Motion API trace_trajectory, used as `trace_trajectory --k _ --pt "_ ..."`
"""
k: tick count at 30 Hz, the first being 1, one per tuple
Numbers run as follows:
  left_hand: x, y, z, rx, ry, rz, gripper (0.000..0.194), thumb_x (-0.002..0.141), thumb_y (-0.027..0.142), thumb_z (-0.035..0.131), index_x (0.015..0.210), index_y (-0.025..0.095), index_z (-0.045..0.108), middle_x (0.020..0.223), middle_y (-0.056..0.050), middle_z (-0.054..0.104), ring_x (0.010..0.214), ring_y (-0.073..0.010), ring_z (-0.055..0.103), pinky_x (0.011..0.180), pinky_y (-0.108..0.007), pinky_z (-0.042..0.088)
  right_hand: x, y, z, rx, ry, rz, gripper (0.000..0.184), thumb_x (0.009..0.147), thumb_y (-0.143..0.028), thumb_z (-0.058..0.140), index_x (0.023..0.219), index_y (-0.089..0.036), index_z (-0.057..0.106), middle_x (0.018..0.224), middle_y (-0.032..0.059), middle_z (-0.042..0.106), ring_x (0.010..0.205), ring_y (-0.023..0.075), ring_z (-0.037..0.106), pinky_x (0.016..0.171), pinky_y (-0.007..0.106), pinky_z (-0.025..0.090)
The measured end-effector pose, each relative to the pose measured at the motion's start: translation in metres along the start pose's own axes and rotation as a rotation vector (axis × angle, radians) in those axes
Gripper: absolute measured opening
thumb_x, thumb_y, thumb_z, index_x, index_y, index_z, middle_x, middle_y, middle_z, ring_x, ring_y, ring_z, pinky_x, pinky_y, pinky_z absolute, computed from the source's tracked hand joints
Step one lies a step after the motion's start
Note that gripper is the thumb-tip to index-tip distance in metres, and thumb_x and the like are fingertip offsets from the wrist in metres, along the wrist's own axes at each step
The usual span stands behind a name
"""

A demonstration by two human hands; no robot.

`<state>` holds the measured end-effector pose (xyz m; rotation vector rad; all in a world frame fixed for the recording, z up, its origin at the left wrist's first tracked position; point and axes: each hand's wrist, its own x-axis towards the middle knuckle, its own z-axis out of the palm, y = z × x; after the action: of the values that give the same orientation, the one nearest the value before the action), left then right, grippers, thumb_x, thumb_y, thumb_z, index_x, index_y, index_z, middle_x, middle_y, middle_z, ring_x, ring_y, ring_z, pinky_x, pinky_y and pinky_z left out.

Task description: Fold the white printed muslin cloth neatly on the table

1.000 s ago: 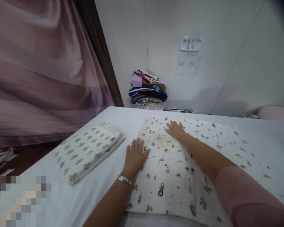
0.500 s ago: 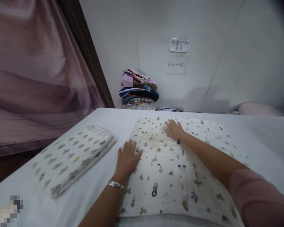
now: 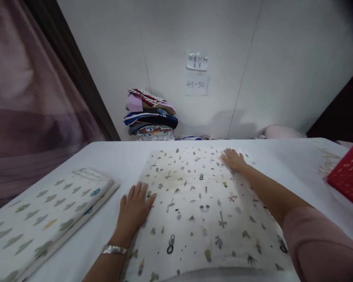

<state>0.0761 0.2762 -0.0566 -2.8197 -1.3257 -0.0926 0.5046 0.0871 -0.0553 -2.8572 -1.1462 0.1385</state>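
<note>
A white cloth with small plant and figure prints (image 3: 191, 203) lies spread flat in front of me, its near edge running off toward my body. My left hand (image 3: 134, 209) rests palm down with fingers spread at the cloth's left edge; a silver bracelet circles that wrist. Near the far right corner of the cloth, my right hand (image 3: 233, 158) lies flat on top with its fingers stretched out. Left of my left hand is a folded white cloth with grey clouds (image 3: 57, 211), touched by neither hand.
The white table (image 3: 285, 164) carries both cloths. A pile of folded fabrics (image 3: 151, 113) stands behind its far edge against the wall. At the right edge sits a red slotted basket (image 3: 350, 176). A pink curtain (image 3: 32, 117) hangs at the left.
My right hand has swept rightward across the printed cloth, and its right part lies smoother. My left hand stays at the left edge. The view has turned right, bringing in the red basket.
</note>
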Motion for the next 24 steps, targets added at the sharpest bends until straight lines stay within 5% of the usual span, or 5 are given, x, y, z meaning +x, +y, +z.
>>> trace_trajectory --k 6,16,20,24 --pt "0.001 -0.002 -0.003 0.067 -0.033 0.065 0.051 0.09 0.039 0.035 0.138 0.022 0.043 0.152 -0.009 0.029 0.139 -0.0317 0.022 0.105 -0.055 0.028 -0.009 0.044 0.003 -0.008 0.041 0.166 0.068 0.09 -0.06 0.016 0.141 -0.019 0.034 0.154 0.0123 0.021 0.14 0.0311 0.016 0.106 0.06 0.02" --pt "0.002 -0.003 0.0 -0.011 -0.004 0.04 0.054 0.092 0.045 0.033 0.139 0.02 0.041 0.151 -0.01 0.029 0.139 -0.0309 0.024 0.106 -0.055 0.027 -0.009 0.052 0.001 0.022 0.019 0.196 0.066 0.09 -0.06 0.017 0.141 -0.022 0.035 0.155 0.0107 0.018 0.14 0.0329 0.016 0.105 0.062 0.022" --pt "0.001 -0.002 0.003 -0.069 0.019 0.012 0.06 0.092 0.051 0.031 0.14 0.018 0.039 0.151 -0.011 0.029 0.138 -0.031 0.024 0.108 -0.056 0.024 -0.029 0.028 0.001 -0.031 0.086 0.157 0.063 0.093 -0.054 0.017 0.142 -0.02 0.035 0.154 0.0128 0.018 0.141 0.0321 0.015 0.107 0.061 0.02" --pt "-0.002 0.0 0.005 -0.095 0.058 0.012 0.059 0.09 0.052 0.033 0.139 0.02 0.041 0.151 -0.01 0.031 0.138 -0.0318 0.025 0.108 -0.056 0.024 -0.09 -0.02 0.018 -0.037 0.099 -0.175 0.064 0.093 -0.055 0.014 0.147 -0.024 0.028 0.156 0.0067 0.015 0.142 0.0294 0.012 0.112 0.055 0.014"
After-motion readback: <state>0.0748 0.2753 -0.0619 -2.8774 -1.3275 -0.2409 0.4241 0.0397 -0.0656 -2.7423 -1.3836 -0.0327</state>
